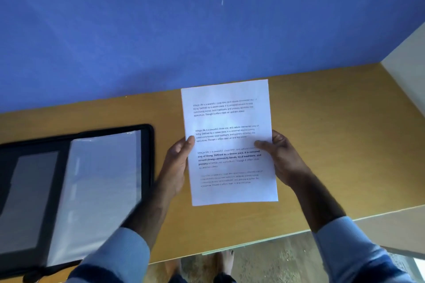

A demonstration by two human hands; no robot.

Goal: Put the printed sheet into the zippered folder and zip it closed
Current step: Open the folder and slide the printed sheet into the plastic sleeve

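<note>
A white printed sheet (227,122) with several blocks of text is held upright over the wooden table (333,145), right of centre. My left hand (177,163) pinches its left edge, thumb on the front. My right hand (284,158) pinches its right edge the same way. The black zippered folder (69,190) lies open on the table at the left, with a clear plastic sleeve page (99,190) on its right half and a grey pocket on its left half. My left forearm crosses the folder's lower right corner.
A blue wall (184,30) rises right behind the table. A pale panel (407,71) stands at the right end. The table's front edge runs across the bottom, with floor and my feet (220,262) below it.
</note>
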